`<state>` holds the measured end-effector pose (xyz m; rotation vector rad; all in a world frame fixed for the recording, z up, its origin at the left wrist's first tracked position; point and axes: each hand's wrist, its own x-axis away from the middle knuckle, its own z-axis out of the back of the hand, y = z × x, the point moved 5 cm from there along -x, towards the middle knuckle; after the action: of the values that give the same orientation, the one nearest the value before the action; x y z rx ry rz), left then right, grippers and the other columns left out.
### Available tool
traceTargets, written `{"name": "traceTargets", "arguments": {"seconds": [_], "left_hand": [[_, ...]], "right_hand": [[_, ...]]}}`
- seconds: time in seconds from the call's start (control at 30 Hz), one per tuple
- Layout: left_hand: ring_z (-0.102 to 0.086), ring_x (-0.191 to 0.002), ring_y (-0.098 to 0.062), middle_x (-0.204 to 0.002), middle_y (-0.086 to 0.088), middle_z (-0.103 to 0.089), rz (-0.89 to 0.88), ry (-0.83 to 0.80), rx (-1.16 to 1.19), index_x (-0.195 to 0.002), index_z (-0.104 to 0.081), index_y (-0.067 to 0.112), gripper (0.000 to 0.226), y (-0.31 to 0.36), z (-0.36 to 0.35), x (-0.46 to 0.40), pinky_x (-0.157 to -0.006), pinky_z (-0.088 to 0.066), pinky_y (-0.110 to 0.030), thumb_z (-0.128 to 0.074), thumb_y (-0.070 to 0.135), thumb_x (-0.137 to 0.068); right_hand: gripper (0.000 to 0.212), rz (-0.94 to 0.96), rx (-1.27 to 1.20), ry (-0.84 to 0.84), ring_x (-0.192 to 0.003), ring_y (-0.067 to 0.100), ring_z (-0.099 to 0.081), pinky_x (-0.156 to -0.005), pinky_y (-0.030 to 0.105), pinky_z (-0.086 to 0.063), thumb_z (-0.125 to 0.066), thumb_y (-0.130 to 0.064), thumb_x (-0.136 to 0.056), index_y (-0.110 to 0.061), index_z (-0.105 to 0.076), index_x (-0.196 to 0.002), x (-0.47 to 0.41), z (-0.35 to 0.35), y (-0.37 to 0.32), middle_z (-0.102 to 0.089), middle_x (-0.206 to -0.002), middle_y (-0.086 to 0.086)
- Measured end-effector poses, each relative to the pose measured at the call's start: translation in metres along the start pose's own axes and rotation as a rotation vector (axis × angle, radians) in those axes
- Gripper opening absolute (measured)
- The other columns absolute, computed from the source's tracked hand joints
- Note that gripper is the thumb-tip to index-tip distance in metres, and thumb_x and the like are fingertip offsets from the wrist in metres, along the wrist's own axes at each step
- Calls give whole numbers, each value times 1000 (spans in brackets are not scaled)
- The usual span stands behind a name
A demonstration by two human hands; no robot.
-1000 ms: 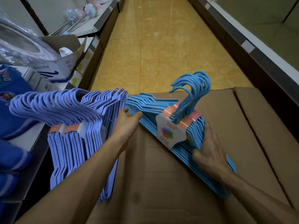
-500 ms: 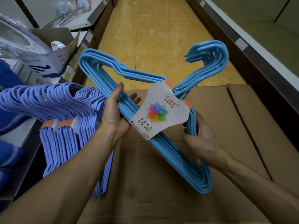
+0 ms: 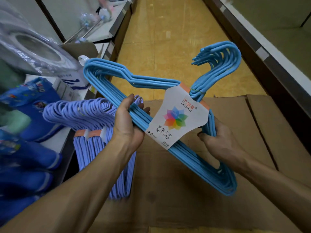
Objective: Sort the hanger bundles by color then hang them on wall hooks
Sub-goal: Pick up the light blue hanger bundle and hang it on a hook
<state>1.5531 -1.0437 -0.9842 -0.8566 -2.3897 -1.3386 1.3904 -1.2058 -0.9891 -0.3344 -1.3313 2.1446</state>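
Note:
A light blue hanger bundle (image 3: 151,81) with a white paper label is held up in the air above a cardboard box, hooks pointing up and right. My left hand (image 3: 129,121) grips its bottom bars near the left shoulder. My right hand (image 3: 217,140) clasps the bars on the right side, below the label. Several purple hanger bundles (image 3: 94,132) with orange bands hang to the left, partly hidden behind my left forearm.
A closed cardboard box (image 3: 185,190) fills the space below my hands. Left shelving (image 3: 67,142) holds blue packaged goods (image 3: 30,105), a plastic-wrapped roll (image 3: 33,47) and a small carton. A yellow tiled aisle (image 3: 168,31) runs ahead, with a dark shelf edge (image 3: 262,58) on the right.
The light blue bundle was lifted off the cardboard box and turned label-up. Both hands now hold it in the air, slightly higher than half a second ago.

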Motion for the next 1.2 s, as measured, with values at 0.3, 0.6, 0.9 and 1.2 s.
{"name": "traceTargets", "arguments": {"seconds": [0.3, 0.6, 0.9, 1.2], "left_hand": [[-56, -68, -20, -74, -5, -52, 7, 18, 60, -80, -52, 14, 21, 74, -57, 104, -83, -45, -35, -59, 27, -95], [-57, -97, -29, -89, -7, -54, -67, -5, 8, -102, -56, 13, 20, 202, -158, 246, -103, -47, -44, -60, 30, -94], [-56, -73, -20, -74, -3, -53, -153, -57, 47, -80, -57, 16, 19, 362, -271, 406, -85, -47, -37, -61, 29, -93], [-51, -62, -15, -70, -1, -50, -280, -84, 78, -94, -53, 15, 16, 505, -340, 561, -68, -45, -31, -64, 24, -86]], "right_hand": [[38, -4, -14, -24, -52, -9, -55, -43, 9, -40, -52, 6, -93, -27, -52, -112, 49, 65, -113, -55, -76, -7], [29, 67, -116, 13, -56, -9, -57, -48, 5, -40, -63, -7, -95, -34, -56, -91, 111, 171, -281, -60, -60, -29], [28, 117, -181, 8, -56, -7, -56, -49, 6, -41, -61, -9, -96, -36, -57, -101, 168, 281, -490, -61, -61, -26], [34, 218, -270, 4, -51, -6, -53, -47, 8, -40, -60, -2, -95, -34, -55, -86, 241, 348, -668, -58, -56, -26]]}}
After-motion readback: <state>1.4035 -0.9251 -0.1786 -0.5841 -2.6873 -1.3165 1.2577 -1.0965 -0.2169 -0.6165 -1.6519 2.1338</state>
